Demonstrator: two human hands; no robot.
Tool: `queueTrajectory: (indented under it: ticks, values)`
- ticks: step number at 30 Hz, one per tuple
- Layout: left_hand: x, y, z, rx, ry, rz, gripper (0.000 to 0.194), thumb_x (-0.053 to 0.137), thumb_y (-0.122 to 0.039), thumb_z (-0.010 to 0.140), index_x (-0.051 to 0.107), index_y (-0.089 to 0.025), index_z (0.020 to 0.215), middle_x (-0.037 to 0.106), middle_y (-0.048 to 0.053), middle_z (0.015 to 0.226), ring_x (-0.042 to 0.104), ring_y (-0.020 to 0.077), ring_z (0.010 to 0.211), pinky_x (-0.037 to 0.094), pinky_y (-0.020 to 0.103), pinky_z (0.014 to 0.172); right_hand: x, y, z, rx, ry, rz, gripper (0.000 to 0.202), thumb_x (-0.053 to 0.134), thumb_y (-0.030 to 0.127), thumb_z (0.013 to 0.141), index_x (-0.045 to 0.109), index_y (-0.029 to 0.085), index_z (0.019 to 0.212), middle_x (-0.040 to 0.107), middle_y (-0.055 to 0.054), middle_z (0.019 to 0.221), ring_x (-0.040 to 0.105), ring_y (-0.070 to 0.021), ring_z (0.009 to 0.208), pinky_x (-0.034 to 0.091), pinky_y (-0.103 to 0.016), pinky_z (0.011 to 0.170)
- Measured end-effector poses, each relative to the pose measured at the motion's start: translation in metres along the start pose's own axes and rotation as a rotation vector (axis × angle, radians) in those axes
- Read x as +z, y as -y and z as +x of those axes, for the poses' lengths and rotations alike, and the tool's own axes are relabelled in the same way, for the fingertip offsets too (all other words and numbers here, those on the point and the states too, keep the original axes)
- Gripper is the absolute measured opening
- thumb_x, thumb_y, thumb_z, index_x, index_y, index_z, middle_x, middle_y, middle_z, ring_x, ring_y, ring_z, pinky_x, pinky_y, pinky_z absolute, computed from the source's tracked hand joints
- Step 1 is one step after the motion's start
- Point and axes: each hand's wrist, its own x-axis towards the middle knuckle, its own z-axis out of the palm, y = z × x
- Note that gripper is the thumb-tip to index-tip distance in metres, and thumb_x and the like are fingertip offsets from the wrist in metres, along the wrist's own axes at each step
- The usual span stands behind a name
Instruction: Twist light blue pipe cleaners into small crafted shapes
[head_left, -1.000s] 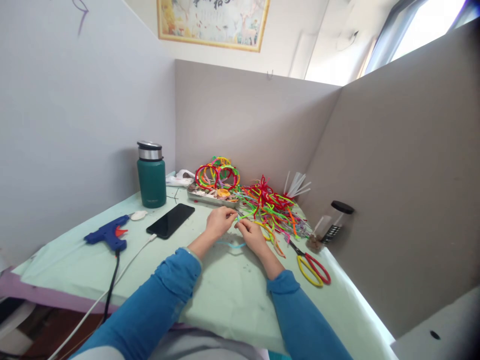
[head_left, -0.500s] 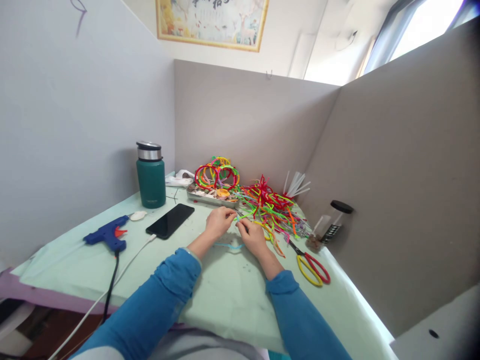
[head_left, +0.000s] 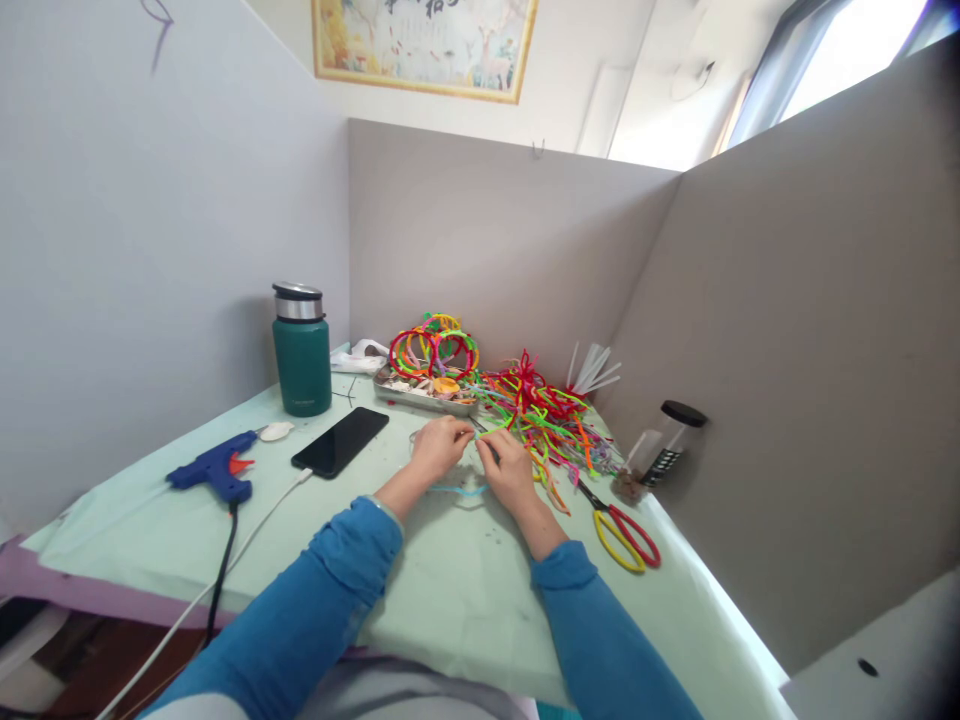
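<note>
- On the left of the counter [head_left: 465,590], a blue glue gun [head_left: 214,468] with a red-orange trigger lies on its side, its black cord running off the near edge.
- Just beside the gun's tip is a flat white disc [head_left: 277,431]; behind it a green bottle [head_left: 301,365] stands upright with its lid on.
- Next comes a black phone [head_left: 341,442], lying flat, screen dark, a white cable [head_left: 259,535] plugged into it.
- Farther back sit a crumpled white bag [head_left: 360,357] and a metal tray [head_left: 425,401] of small pieces, with colourful fuzzy rings [head_left: 433,345] at its back.
- Mid-counter, the left hand [head_left: 439,447] has thumb and fingers pinched on a small bluish piece [head_left: 475,435].
- Facing it, the right hand [head_left: 510,472] pinches the same spot, the hands nearly touching.
- Below them a pale blue strand [head_left: 459,491] extends between the wrists; whether it joins the piece cannot be told.
- Behind the right hand spreads a tangled heap of bright fuzzy stems [head_left: 536,400], white sticks [head_left: 596,369] at its back.
- Rightmost are scissors [head_left: 619,525] with one yellow and one red handle, and a black-lidded clear jar [head_left: 664,450], tilted.
</note>
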Motion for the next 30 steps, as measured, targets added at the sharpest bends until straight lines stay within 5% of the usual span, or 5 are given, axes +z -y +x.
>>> queueTrajectory:
  ticks: [30]
  values:
    - [-0.0003,-0.0019,-0.0030,0.114,0.066,0.027,0.024,0.050,-0.033,0.084,0.073,-0.027,0.087,0.067,0.004,0.080,0.060,0.0176,0.080,0.039,0.024,0.066,0.0010,-0.0039,0.0020,0.047,-0.067,0.070,0.026,0.046,0.035,0.090,0.062,0.020,0.076,0.061,-0.005,0.074,0.054,-0.0170,0.069,0.040,-0.028,0.063]
